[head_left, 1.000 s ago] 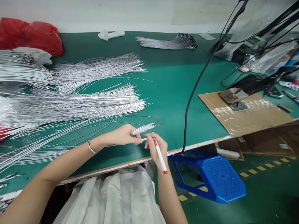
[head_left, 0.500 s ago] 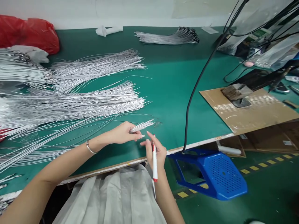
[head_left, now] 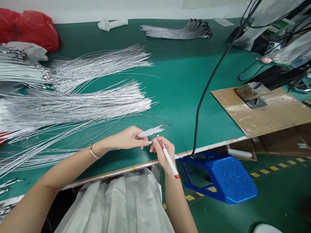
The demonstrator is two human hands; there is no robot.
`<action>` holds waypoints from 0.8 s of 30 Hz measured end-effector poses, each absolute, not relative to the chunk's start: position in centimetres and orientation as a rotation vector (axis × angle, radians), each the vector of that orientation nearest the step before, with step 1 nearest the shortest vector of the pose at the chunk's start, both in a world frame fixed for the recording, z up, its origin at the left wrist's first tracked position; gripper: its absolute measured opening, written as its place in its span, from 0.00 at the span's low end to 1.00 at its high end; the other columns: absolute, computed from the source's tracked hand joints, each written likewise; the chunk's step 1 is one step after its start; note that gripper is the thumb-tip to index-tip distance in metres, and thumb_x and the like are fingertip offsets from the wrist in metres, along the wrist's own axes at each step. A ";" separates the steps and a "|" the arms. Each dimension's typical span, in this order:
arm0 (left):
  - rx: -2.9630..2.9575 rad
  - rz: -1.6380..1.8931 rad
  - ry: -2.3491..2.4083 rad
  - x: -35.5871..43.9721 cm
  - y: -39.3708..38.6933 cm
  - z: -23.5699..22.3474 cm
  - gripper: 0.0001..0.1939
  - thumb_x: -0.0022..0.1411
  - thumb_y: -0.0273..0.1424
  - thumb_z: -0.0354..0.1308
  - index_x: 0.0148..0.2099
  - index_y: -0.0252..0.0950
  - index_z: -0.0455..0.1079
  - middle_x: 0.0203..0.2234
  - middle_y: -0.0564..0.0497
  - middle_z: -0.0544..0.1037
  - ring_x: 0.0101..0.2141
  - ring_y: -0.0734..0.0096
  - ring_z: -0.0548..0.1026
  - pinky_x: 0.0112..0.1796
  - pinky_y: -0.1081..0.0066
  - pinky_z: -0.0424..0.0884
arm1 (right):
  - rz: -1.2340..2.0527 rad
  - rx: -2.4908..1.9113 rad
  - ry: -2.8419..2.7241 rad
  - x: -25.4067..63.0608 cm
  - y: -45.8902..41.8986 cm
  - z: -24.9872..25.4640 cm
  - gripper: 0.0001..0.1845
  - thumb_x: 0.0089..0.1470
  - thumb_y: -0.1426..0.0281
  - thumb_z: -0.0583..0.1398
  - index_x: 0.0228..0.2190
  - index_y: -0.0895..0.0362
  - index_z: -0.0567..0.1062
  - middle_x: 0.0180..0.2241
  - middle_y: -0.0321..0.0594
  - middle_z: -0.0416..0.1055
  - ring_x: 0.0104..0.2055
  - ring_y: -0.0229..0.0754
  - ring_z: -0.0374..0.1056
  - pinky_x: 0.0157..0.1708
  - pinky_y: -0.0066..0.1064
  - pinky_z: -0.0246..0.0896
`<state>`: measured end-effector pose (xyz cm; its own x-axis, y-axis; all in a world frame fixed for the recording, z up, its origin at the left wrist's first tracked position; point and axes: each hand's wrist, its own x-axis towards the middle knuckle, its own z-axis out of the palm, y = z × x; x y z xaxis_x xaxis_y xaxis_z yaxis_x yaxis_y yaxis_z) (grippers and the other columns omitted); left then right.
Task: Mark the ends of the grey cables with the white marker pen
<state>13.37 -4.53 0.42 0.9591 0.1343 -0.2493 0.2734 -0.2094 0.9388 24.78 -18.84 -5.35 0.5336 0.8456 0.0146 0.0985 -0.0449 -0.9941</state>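
Observation:
My left hand [head_left: 131,137] is closed around a bundle of thin silvery wires [head_left: 152,131], whose ends fan out past the fingers to the right. A small pale tip pokes out between its thumb and finger. Close against that tip, my right hand [head_left: 164,150] has its fingers bent, pinching toward it. A white marker pen with red ends [head_left: 169,160] lies across the right hand, held in it with its dark tip pointing up and away. Large bundles of the same wires [head_left: 97,106] spread over the green table [head_left: 179,94] to the left of my hands.
A black cable [head_left: 204,97] hangs down to the table edge on the right. Beyond it lies a cardboard sheet [head_left: 274,113]. Under the edge stands a blue plastic stool [head_left: 233,181]. At the back are a dark-ended wire bundle [head_left: 175,32] and a red bag [head_left: 29,30].
My right hand has moved up to the tip at my left hand and its fingers have closed in. The marker has swung from near upright to slanting. The view has shifted slightly.

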 end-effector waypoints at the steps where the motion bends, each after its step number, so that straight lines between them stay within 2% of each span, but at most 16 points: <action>1: 1.789 -0.123 0.287 13.4 -4.5 0.4 0.12 0.58 0.33 0.52 0.29 0.31 0.71 0.21 0.53 0.72 0.21 0.80 0.63 0.23 0.79 0.55 | 0.756 -1.503 -0.837 24.8 -18.9 -5.4 0.12 0.54 0.62 0.56 0.25 0.56 0.70 0.15 0.33 0.67 0.18 0.34 0.59 0.22 0.26 0.55; 7: 1.789 -0.169 0.284 13.3 -4.6 0.4 0.12 0.58 0.33 0.52 0.29 0.31 0.71 0.20 0.54 0.71 0.21 0.81 0.62 0.23 0.79 0.55 | 0.870 -1.473 -0.913 24.7 -19.0 -4.9 0.16 0.55 0.62 0.55 0.20 0.56 0.66 0.14 0.31 0.64 0.17 0.33 0.55 0.20 0.26 0.53; 12: 1.779 -0.229 0.238 13.5 -4.2 0.3 0.13 0.57 0.34 0.53 0.30 0.31 0.74 0.22 0.53 0.73 0.22 0.80 0.62 0.22 0.79 0.55 | 0.824 -1.489 -0.972 24.7 -19.1 -5.3 0.17 0.56 0.62 0.54 0.19 0.56 0.66 0.15 0.33 0.66 0.18 0.33 0.58 0.22 0.27 0.55; 14: 1.813 -0.223 0.275 13.7 -4.0 -0.2 0.12 0.56 0.33 0.54 0.29 0.31 0.74 0.21 0.53 0.73 0.21 0.80 0.62 0.22 0.79 0.54 | 0.754 -1.553 -0.936 24.9 -19.2 -5.9 0.15 0.56 0.61 0.54 0.23 0.56 0.69 0.16 0.33 0.67 0.18 0.34 0.58 0.22 0.27 0.55; 17: 1.854 -0.227 0.370 14.0 -3.7 -1.6 0.13 0.55 0.35 0.54 0.28 0.30 0.73 0.18 0.53 0.71 0.19 0.80 0.59 0.21 0.78 0.53 | 0.562 -1.510 -0.729 25.2 -19.5 -7.0 0.17 0.57 0.56 0.50 0.34 0.56 0.70 0.18 0.33 0.69 0.18 0.35 0.59 0.21 0.27 0.55; 19: 1.860 -0.257 0.410 14.1 -3.5 -2.6 0.14 0.55 0.36 0.55 0.26 0.30 0.73 0.17 0.54 0.70 0.18 0.81 0.58 0.20 0.77 0.51 | 0.477 -1.419 -0.649 25.3 -19.7 -7.4 0.18 0.57 0.55 0.50 0.31 0.55 0.69 0.20 0.33 0.68 0.20 0.35 0.61 0.21 0.27 0.56; 22: 1.832 -0.300 0.436 14.3 -3.3 -3.6 0.13 0.53 0.36 0.55 0.27 0.31 0.73 0.18 0.54 0.71 0.18 0.80 0.59 0.21 0.77 0.52 | 0.521 -1.491 -0.678 25.3 -19.8 -7.5 0.15 0.53 0.60 0.56 0.22 0.56 0.68 0.20 0.34 0.67 0.22 0.36 0.65 0.23 0.27 0.60; 24: 1.828 -0.314 0.440 14.3 -3.3 -3.9 0.12 0.53 0.35 0.55 0.27 0.31 0.74 0.18 0.54 0.72 0.18 0.80 0.59 0.21 0.77 0.52 | 0.578 -1.600 -0.690 25.1 -19.7 -7.3 0.12 0.52 0.63 0.57 0.22 0.57 0.70 0.19 0.35 0.69 0.22 0.37 0.66 0.22 0.27 0.62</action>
